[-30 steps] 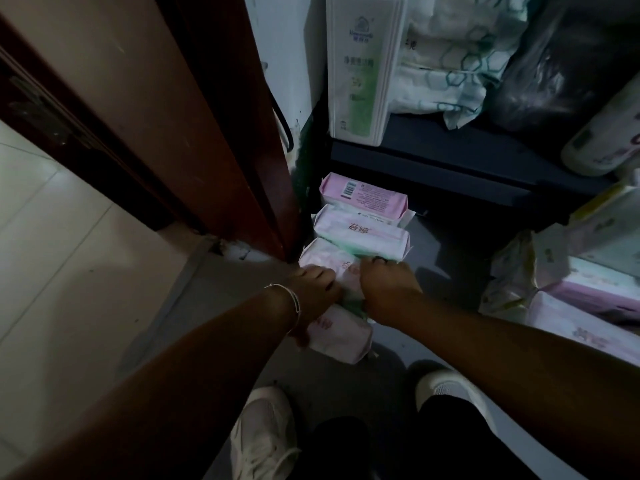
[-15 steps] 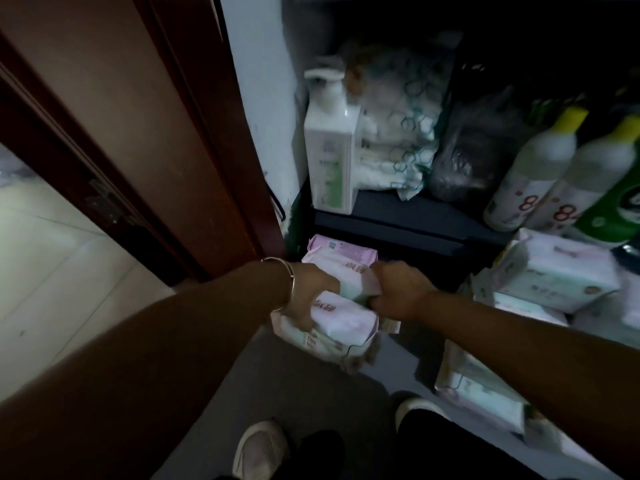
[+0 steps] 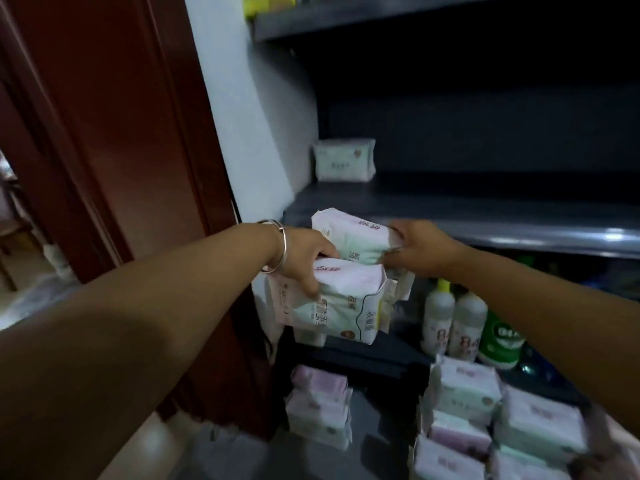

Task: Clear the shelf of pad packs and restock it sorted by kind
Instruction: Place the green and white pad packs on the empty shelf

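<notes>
I hold a bunch of pink-and-green pad packs in the air in front of the dark grey shelf. My left hand, with a bangle on the wrist, grips the bunch from the left, fingers curled over the lower packs. My right hand grips the upper pack from the right. One green-white pad pack stands upright at the shelf's back left corner. Two piles of pad packs lie on the floor: a small pile at the left and a bigger pile at the right.
A dark red door and a white wall bound the shelf on the left. On the lower shelf stand two white bottles and a green bottle. An upper shelf runs overhead.
Both hands have lifted the bunch of packs from the floor up to the level of the middle shelf. My view has risen with them from the floor to the shelves.
</notes>
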